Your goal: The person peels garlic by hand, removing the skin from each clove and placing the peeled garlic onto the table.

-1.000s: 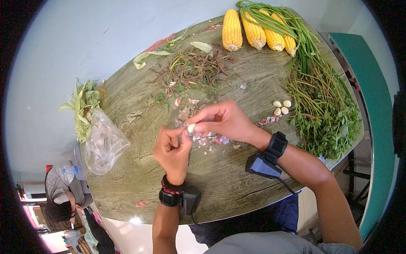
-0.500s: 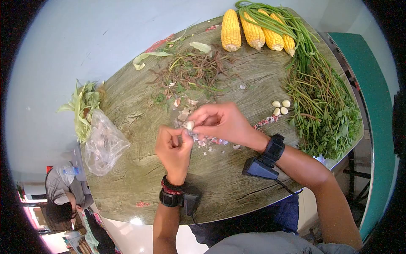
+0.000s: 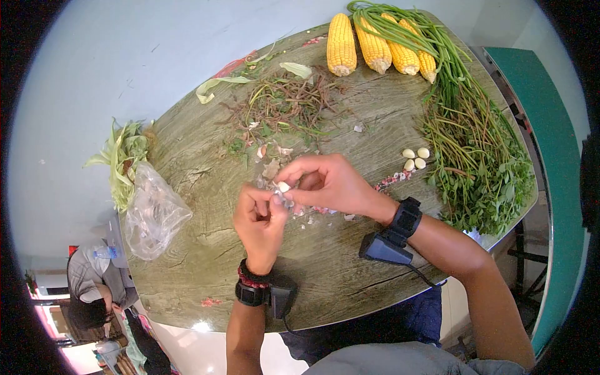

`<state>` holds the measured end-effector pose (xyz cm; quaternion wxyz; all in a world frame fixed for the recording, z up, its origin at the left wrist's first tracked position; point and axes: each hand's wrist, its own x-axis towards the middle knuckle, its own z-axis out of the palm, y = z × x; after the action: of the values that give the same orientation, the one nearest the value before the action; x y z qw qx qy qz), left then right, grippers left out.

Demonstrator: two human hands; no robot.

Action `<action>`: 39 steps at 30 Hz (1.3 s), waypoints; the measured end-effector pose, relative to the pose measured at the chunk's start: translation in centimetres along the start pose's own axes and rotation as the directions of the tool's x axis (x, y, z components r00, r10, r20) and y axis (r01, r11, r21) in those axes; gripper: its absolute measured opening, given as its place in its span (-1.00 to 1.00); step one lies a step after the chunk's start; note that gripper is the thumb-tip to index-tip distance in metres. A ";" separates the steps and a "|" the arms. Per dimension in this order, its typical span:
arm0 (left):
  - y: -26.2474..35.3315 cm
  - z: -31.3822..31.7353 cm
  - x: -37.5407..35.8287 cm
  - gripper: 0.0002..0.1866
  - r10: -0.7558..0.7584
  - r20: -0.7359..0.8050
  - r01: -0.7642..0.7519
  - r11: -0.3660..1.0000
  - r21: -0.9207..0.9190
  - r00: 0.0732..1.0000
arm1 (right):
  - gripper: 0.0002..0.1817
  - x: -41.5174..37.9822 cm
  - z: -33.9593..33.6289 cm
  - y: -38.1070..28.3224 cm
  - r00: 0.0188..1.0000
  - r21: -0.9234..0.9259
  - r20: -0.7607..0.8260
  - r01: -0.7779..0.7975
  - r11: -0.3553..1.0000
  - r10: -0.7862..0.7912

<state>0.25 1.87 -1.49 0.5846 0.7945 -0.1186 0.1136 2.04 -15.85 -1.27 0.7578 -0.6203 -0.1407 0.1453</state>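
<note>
Right grip (image 3: pixel 334 183) on white garlic clove (image 3: pixel 283 187).

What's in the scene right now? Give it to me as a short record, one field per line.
left hand: thumb and forefinger pinched at a pale clove
right hand: pinched at the same clove
loose cloves: four, grouped left of the leafy greens
corn: four ears, far edge of the table, green stalks lying over some
stem scraps: heaped beyond the hands
plastic bag: clear, at the table's left, beside pale husks
</note>
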 end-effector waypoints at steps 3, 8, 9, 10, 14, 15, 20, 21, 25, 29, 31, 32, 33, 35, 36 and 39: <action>-0.1 0.2 0.0 -0.87 0.030 -0.045 -0.031 0.999 -0.016 0.999 | -0.77 0.0 -0.2 0.0 0.999 0.076 0.036 -0.009 0.997 0.007; 0.4 0.2 0.4 -0.86 0.032 -0.133 -0.032 0.999 -0.003 0.991 | -0.74 0.3 -0.4 0.4 0.997 0.271 0.067 0.009 0.962 -0.028; 0.3 0.2 0.4 -0.85 0.034 -0.142 -0.033 0.999 0.010 0.989 | -0.74 0.3 -0.5 0.4 0.997 0.280 0.065 0.011 0.960 -0.030; 0.3 0.1 0.4 -0.86 0.032 -0.157 -0.031 0.999 0.007 0.987 | -0.73 0.3 -0.5 0.4 0.997 0.288 0.064 0.013 0.957 -0.032; 0.0 -0.1 0.5 -0.89 0.019 -0.194 -0.017 1.000 0.013 0.981 | -0.73 0.4 -0.7 0.2 0.999 0.377 0.040 -0.021 0.926 0.006; 0.0 -0.1 0.5 -0.89 0.015 -0.198 -0.012 1.000 0.019 0.980 | -0.73 0.4 -0.7 0.1 0.999 0.382 0.033 -0.021 0.924 0.009; -0.1 -0.1 0.6 -0.90 0.022 -0.169 0.000 0.991 0.134 0.985 | -0.74 0.5 -0.9 -0.1 1.000 0.441 0.013 -0.015 0.897 0.011; -0.2 -0.2 0.5 -0.90 0.008 -0.147 0.018 0.984 0.178 0.989 | -0.74 0.5 -0.9 0.0 1.000 0.444 0.013 -0.019 0.896 0.015; -0.6 -0.2 0.6 -0.90 0.011 -0.141 0.008 0.991 0.134 0.990 | -0.75 0.5 -0.8 0.1 1.000 0.448 0.009 -0.027 0.894 0.026; 1.0 0.0 0.6 -0.81 0.031 -0.129 -0.014 0.991 0.131 0.991 | -0.76 0.5 -0.8 -0.2 0.999 0.417 0.014 -0.044 0.908 0.041; 1.1 0.0 0.5 -0.78 0.092 -0.097 -0.075 0.983 0.168 0.991 | -0.77 0.4 -0.8 -0.1 0.999 0.373 0.017 -0.042 0.927 0.038; 0.9 -0.1 0.6 -0.78 0.118 -0.084 -0.100 0.976 0.194 0.990 | -0.77 0.5 -0.7 0.0 0.999 0.355 0.031 -0.030 0.934 0.021; 0.8 -0.1 0.6 -0.78 0.143 -0.069 -0.125 0.968 0.219 0.987 | -0.78 0.5 -0.7 0.2 0.999 0.336 0.046 -0.018 0.942 0.003; 0.4 -0.2 0.6 -0.78 0.164 -0.072 -0.145 0.966 0.216 0.984 | -0.79 0.6 -0.7 0.4 0.998 0.319 0.060 -0.007 0.948 -0.013; 0.3 -0.2 0.5 -0.78 0.174 -0.073 -0.155 0.964 0.214 0.982 | -0.80 0.6 -0.7 0.4 0.998 0.319 0.060 -0.008 0.948 -0.012; 0.7 -0.2 0.5 -0.77 0.168 -0.074 -0.149 0.965 0.215 0.983 | -0.82 0.6 -0.6 0.6 0.998 0.346 0.054 0.001 0.938 -0.021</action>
<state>0.53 1.83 -0.67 0.4919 0.8333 -0.1421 0.2083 2.80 -16.07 -1.94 0.8515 -0.4724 -0.1382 0.1809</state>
